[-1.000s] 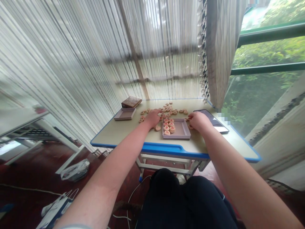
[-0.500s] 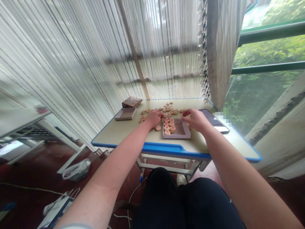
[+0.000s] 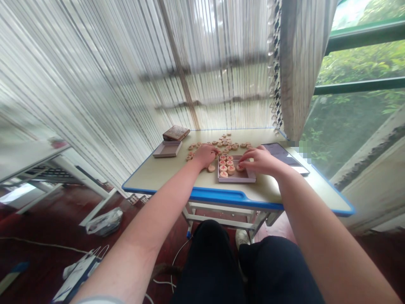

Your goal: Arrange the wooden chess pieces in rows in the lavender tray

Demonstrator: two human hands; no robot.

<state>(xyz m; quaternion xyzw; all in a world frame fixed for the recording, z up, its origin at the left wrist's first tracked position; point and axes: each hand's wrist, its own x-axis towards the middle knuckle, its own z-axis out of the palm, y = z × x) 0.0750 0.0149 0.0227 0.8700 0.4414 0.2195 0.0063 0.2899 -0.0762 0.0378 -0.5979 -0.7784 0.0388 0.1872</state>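
The right hand (image 3: 257,160) is pinching a round wooden piece (image 3: 239,168), fingers nearly together, mid-floor in the shallow box (image 3: 237,180)! Seven red-marked pieces (image 3: 230,169) are sitting inside at nine o'clock. The left hand (image 3: 205,155) is curling its fingers outside at ten; gripping anything? I can't tell from here. Loose pieces (image 3: 234,147) are lying towards twelve, a dark-screened device (image 3: 281,154) at two.

And it's the head cam, worn up top, facing fwd & down past near knees (image 3: 211,249) to L hand (image 3: 205,155) and R hand (image 3: 261,160) mid-frame, w/ the curtain (image 3: 126,63) bkgd farther off.
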